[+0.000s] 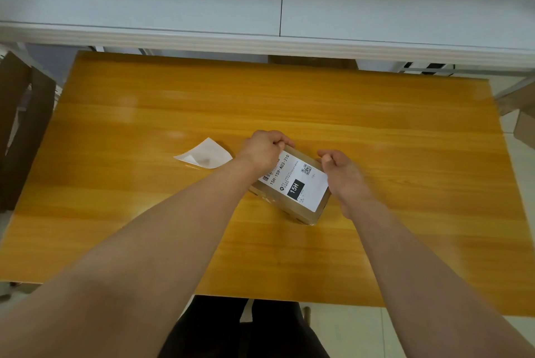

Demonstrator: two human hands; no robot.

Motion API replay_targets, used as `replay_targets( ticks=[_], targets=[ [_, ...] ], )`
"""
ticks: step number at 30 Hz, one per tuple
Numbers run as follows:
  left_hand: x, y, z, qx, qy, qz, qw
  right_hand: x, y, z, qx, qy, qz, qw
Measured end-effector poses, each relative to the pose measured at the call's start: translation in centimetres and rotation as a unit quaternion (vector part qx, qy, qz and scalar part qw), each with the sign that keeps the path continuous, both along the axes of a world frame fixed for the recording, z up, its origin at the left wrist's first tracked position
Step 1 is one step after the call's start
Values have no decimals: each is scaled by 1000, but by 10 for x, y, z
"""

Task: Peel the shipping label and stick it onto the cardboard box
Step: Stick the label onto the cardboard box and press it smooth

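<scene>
Small print on the shipping label (pixel 295 181) too fine to read. Label's ten o'clock corner hidden under the left hand (pixel 265 152); its three o'clock edge covered by the right hand (pixel 344 176), blurred. Fingertips of both curled out of sight. Most of the cardboard box (pixel 307 214) masked by label and hands. Dark brown shapes cut off at nine o'clock, unidentifiable.

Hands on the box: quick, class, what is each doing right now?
Left hand: curled, fingers pressing the shipping label onto the cardboard box.
Right hand: curled, pressing the label's other edge.
</scene>
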State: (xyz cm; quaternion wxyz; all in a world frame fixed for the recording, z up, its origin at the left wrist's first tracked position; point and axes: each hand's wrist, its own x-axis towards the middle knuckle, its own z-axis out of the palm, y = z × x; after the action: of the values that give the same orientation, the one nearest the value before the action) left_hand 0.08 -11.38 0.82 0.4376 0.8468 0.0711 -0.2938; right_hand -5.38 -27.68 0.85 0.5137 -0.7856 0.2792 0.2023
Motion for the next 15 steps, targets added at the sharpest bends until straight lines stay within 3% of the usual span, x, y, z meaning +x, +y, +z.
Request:
replay_targets(
  ticks=[7, 9, 12, 15],
  targets=[
    [-3, 15, 8, -83, 49, 35, 995, -14, -4, -3, 36, 12, 67, 997],
    [-5, 15, 6, -38, 42, -23, 998, -11, -3, -5, 38, 5, 58, 998],
    [-10, 5, 2, 139, -20, -153, 978, -8, -3, -6, 42, 10, 53, 998],
    [-10, 1, 1, 158, -45, -149, 975, -7, -7, -6, 58, 14, 26, 998]
  ],
)
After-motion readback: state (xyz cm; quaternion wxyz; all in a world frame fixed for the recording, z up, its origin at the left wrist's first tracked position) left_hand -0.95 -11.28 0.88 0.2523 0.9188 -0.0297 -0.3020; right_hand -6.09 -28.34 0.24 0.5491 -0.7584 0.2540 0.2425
